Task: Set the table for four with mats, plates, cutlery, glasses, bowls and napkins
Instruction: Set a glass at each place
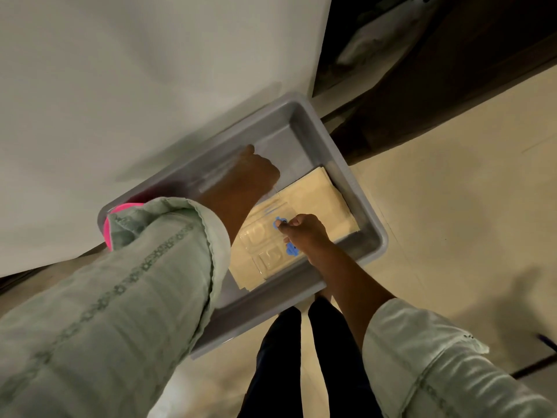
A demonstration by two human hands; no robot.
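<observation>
A grey plastic bin (pixel 355 194) stands on the floor against a white wall. Inside lies a stack of beige mats (pixel 319 194), with a clear plastic case (pixel 265 245) on top of it. My right hand (pixel 304 233) grips the case's near edge, where blue clips (pixel 291 248) show between the fingers. My left hand (pixel 253 173) is curled around something clear and blurred near the bin's far wall; what it holds cannot be made out. A pink object (pixel 120 209) peeks out from behind my left sleeve at the bin's left end.
A white wall (pixel 135 101) rises behind the bin. Dark wooden furniture (pixel 437 79) stands at the upper right. My legs in dark trousers (pixel 301 357) are below the bin on the beige tiled floor (pixel 452 206).
</observation>
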